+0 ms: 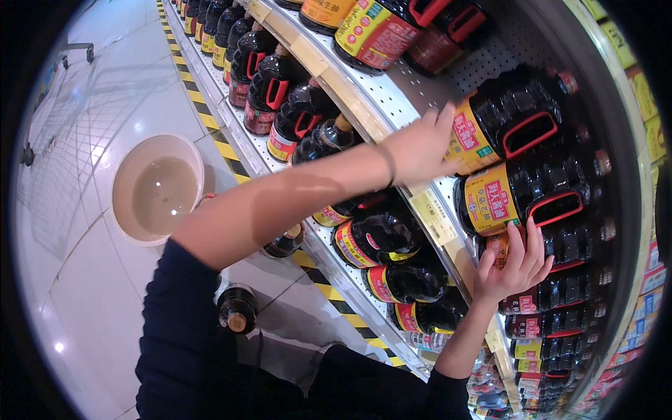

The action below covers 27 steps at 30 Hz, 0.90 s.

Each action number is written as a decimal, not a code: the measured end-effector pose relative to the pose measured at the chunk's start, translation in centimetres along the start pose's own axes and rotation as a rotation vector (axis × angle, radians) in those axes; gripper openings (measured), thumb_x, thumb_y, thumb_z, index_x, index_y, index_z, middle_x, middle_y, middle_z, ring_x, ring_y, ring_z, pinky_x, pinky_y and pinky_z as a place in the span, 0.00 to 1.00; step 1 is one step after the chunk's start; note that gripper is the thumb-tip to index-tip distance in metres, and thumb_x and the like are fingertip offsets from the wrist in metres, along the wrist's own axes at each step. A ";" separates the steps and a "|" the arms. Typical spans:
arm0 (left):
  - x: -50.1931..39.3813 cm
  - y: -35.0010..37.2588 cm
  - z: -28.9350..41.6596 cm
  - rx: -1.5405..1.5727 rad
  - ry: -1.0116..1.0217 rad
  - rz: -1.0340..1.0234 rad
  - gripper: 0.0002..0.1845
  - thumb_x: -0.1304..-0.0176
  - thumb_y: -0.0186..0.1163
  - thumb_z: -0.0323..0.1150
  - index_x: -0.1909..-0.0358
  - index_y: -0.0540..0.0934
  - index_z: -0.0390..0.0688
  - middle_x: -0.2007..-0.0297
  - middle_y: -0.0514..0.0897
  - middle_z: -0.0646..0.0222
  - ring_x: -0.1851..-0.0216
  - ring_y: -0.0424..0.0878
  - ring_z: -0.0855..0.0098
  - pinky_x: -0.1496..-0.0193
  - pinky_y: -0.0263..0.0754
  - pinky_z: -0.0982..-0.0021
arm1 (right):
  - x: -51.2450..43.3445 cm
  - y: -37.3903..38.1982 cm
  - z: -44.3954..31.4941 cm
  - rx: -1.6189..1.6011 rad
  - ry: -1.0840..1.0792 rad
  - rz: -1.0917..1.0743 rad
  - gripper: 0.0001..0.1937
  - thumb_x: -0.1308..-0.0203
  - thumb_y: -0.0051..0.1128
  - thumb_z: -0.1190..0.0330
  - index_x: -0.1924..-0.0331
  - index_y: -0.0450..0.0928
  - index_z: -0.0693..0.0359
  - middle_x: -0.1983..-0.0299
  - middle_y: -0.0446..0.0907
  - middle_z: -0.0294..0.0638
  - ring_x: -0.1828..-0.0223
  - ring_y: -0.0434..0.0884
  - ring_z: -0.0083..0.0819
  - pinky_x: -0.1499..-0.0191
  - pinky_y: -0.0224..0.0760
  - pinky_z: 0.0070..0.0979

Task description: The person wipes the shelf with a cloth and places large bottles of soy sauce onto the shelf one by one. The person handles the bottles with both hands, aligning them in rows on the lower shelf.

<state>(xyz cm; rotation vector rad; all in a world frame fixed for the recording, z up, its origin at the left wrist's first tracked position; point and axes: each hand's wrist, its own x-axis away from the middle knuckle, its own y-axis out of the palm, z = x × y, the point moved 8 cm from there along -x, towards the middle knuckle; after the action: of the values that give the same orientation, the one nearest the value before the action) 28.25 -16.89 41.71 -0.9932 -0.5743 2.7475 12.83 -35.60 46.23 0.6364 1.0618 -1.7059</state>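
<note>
My left hand (pixel 426 147) reaches across to the upper shelf and is at the label end of a large dark soy sauce bottle (pixel 517 118) with a red handle and yellow label. The hand is blurred, and whether its fingers grip the bottle is unclear. Beside it stands a similar bottle (pixel 525 197). The spread fingertips of my right hand (pixel 514 262) are at that second bottle's near side, by its label and handle. Partly behind the right hand is another bottle with an orange label (pixel 497 247).
Several bottles fill the lower shelf (pixel 315 136). Price tags line the shelf edge (pixel 430 210). On the tiled floor are a bucket of cloudy water (pixel 157 190), dark bottles (pixel 237 310) and yellow-black tape (pixel 227 149). A wire shopping cart (pixel 73 47) stands beyond.
</note>
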 end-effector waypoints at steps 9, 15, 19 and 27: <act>28.8 -5.7 5.1 0.226 0.059 -1.258 0.30 0.27 0.56 0.53 0.36 0.75 0.39 0.56 0.85 0.47 0.52 0.85 0.48 0.49 0.80 0.51 | -0.1 0.3 -0.6 0.081 -0.063 -0.056 0.15 0.36 0.55 0.60 0.49 0.82 0.55 0.38 0.80 0.42 0.40 0.79 0.36 0.22 0.39 0.46; 35.8 -14.1 5.2 0.885 -0.227 -0.493 0.19 0.30 0.59 0.39 0.42 0.82 0.44 0.55 0.84 0.60 0.50 0.81 0.55 0.45 0.76 0.61 | 0.4 0.0 -1.7 0.038 -0.117 -0.253 0.20 0.43 0.58 0.64 0.45 0.79 0.56 0.28 0.69 0.54 0.34 0.75 0.41 0.21 0.32 0.53; 37.7 -14.1 3.3 0.773 -0.355 -0.355 0.16 0.35 0.58 0.38 0.48 0.84 0.45 0.56 0.84 0.61 0.52 0.81 0.54 0.48 0.75 0.60 | 2.2 0.2 -3.4 -0.007 -0.082 -0.448 0.23 0.43 0.59 0.66 0.41 0.78 0.56 0.24 0.60 0.56 0.31 0.71 0.45 0.23 0.43 0.55; 39.7 -15.4 2.9 0.947 -0.392 -0.297 0.21 0.36 0.55 0.34 0.45 0.86 0.41 0.49 0.86 0.58 0.48 0.83 0.56 0.43 0.76 0.62 | 8.3 4.7 -16.9 -0.684 -0.379 -0.984 0.22 0.47 0.66 0.69 0.45 0.80 0.59 0.38 0.77 0.52 0.38 0.76 0.49 0.36 0.67 0.45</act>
<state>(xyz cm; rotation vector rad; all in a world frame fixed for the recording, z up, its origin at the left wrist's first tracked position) -3.66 7.34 26.96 -0.1319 0.4926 2.4483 12.98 -25.25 29.84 -0.7459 1.6783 -1.9271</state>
